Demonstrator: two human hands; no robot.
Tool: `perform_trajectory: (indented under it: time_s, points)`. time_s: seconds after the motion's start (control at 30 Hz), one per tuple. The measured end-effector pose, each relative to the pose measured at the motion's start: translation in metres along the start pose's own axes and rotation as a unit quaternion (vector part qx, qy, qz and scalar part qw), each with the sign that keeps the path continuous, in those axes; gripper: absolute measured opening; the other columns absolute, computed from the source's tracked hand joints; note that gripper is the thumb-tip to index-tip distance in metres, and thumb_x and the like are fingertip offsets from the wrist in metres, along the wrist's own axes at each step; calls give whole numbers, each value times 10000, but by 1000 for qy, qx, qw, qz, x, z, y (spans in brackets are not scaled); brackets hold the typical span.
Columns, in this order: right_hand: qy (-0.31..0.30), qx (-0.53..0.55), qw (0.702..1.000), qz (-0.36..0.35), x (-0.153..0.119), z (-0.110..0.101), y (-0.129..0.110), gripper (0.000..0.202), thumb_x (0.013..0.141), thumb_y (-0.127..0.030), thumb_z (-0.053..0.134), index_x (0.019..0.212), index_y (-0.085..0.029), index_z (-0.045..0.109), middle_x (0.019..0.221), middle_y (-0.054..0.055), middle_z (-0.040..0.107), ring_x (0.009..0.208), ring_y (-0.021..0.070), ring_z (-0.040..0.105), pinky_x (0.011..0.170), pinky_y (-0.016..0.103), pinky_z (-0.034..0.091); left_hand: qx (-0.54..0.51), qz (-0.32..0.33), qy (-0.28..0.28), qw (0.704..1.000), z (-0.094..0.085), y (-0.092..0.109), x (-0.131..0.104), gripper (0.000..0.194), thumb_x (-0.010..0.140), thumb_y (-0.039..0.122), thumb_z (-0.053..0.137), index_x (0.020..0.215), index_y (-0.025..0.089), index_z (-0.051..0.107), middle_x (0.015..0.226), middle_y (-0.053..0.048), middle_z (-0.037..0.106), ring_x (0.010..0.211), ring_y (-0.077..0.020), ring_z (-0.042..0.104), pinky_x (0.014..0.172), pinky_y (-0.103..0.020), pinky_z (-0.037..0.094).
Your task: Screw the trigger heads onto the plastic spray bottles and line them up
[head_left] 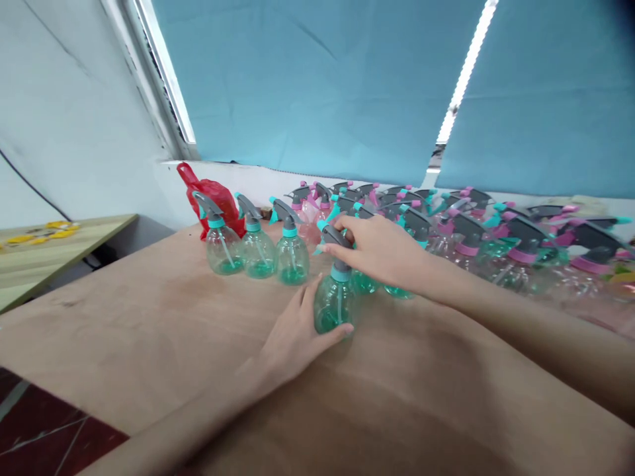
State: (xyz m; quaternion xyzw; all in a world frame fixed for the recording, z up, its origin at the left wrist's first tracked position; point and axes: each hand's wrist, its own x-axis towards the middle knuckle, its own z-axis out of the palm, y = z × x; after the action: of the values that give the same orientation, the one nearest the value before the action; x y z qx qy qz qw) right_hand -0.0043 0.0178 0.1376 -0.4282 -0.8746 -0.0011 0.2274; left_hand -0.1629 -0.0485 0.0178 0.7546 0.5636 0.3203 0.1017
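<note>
A clear green spray bottle (335,301) with a grey and turquoise trigger head stands upright on the wooden table (163,357). Around its lower body curls my left hand (297,330), thumb across the front. My right hand (372,248) grips the grey spray head from the right, its thumb and fingers closed about it. Left of this bottle, three similar spray bottles stand in a row: the nearest one (292,254), a middle one (258,248) and the far left one (223,248). More green bottles are partly hidden behind my right hand and forearm.
Several spray bottles with pink or turquoise trims, such as a pink-collared bottle (518,264), crowd the back and right. A red plastic bag (218,195) lies at the back left. Beyond the left edge is another wooden table (30,261) with yellow items. Blue curtain (317,86) hangs behind.
</note>
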Motion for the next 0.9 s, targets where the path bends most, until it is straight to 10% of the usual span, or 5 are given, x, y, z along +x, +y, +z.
perform_trajectory:
  time_s: [0.17,0.3,0.43,0.63,0.9]
  points:
    - [-74,91,993,7,-43,-23,20,372,825,-588,493,848,-220,543,695,24,643,565,174,556,484,303,368,-73,11,-22,997,16,23,-8,767,809,519,653,1409,275,242,1352,-109,469,1242,-323,457,1002,-534,378]
    - [-132,240,962,2,-79,-28,54,508,795,-478,612,1240,-273,483,1106,46,650,950,235,626,702,329,502,-83,19,-54,995,26,43,-8,735,793,528,669,1380,266,313,1369,-95,461,1263,-313,432,1021,-510,368]
    - [-83,320,944,14,-109,-10,80,631,692,-367,746,1254,-272,474,1283,49,545,1140,254,538,885,387,485,-93,30,-80,992,40,63,-3,815,770,542,690,1408,264,267,1356,-95,469,1239,-311,449,997,-504,386]
    - [47,392,913,105,-125,10,86,493,739,-420,704,1161,-256,511,1005,41,628,885,219,620,709,370,525,-86,57,-103,989,65,92,8,792,728,582,709,1336,216,357,1264,-117,521,1164,-339,486,944,-510,405]
    - [108,452,877,120,-123,5,104,288,765,-207,619,1051,-229,588,1054,21,645,884,178,626,863,366,484,-65,109,-122,984,92,99,29,951,654,675,707,1373,192,314,1284,-140,498,1178,-362,457,962,-524,366]
